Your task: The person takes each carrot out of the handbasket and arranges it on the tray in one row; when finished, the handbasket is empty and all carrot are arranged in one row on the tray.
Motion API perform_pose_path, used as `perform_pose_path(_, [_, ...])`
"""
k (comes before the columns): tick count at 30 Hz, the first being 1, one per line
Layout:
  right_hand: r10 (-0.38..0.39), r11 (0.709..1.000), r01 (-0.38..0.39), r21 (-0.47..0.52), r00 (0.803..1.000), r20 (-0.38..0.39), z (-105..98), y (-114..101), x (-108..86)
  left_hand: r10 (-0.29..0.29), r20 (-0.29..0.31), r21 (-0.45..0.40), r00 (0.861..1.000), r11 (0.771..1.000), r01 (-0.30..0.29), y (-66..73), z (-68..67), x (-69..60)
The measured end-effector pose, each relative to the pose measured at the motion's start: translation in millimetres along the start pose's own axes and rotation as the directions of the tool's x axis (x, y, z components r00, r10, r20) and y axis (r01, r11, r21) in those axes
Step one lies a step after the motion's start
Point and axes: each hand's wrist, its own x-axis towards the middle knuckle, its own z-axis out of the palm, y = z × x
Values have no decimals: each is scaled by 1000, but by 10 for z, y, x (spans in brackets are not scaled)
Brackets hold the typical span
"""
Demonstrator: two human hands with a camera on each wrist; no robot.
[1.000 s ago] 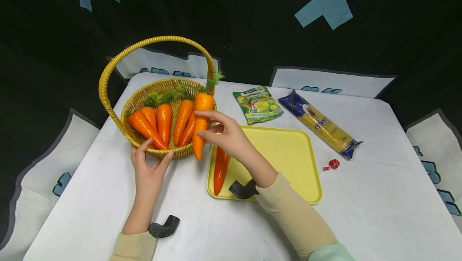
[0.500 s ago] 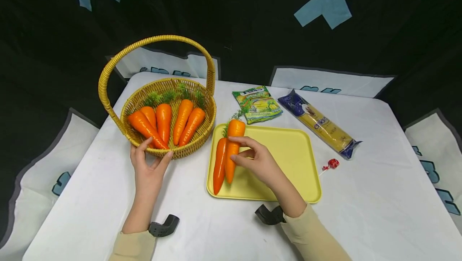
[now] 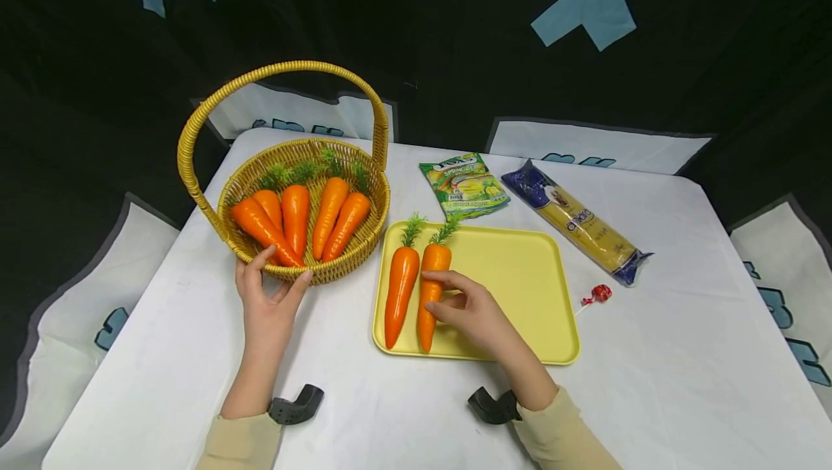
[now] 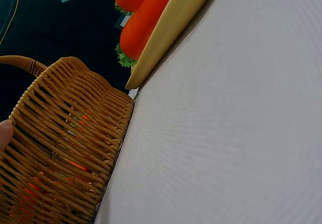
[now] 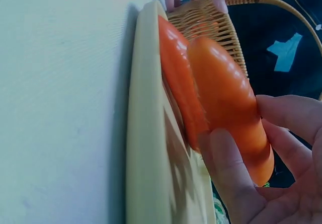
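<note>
My right hand (image 3: pixel 473 315) pinches an orange carrot (image 3: pixel 436 259) between thumb and fingers, over the left part of a yellow tray (image 3: pixel 520 289). To its left, a second carrot (image 3: pixel 401 293) lies on the tray, green top pointing away. In the right wrist view the held carrot (image 5: pixel 221 83) partly covers the other carrot (image 5: pixel 173 58). My left hand (image 3: pixel 265 311) holds the near rim of a wicker basket (image 3: pixel 354 262), where several carrots (image 3: pixel 295 217) lie. A fingertip (image 4: pixel 5 133) shows against the basket's side in the left wrist view.
Behind the tray lies a green candy packet (image 3: pixel 465 187). A long pasta packet (image 3: pixel 578 224) lies at the right, with a red-wrapped lollipop (image 3: pixel 601 294) near it. The basket's tall arched handle (image 3: pixel 292 68) rises above it. White cloth (image 3: pixel 682 354) covers the table.
My right hand has carried the carrot from the basket rightward and down to the tray, beside the other carrot. The left hand stays at the basket rim.
</note>
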Motion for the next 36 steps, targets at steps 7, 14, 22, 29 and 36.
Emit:
perform_pose_path(7, [6, 992, -9, -122, 1000, -21, 31, 42, 4, -13, -8, 3, 1000, 1000, 13, -191, -13, 69])
perform_pose_path(14, [0, 951, -8, -310, 1000, -29, 99, 4, 19, -23, -10, 14, 1000, 1000, 23, -259, -21, 88])
perform_pose_path(22, [-62, 831, 24, -556, 997, -50, 193, -64, 85, -16, -5, 16, 1000, 1000, 16, -98, -13, 29])
perform_pose_path(29, [-68, 771, 28, -636, 997, -38, 238, -107, 80, -19, -7, 16, 1000, 1000, 19, -268, -22, 81])
perform_pose_path(36, [-134, 717, 63, -694, 990, -48, 209, -194, 29, -11, 5, -15, 1000, 1000, 11, -59, -12, 20])
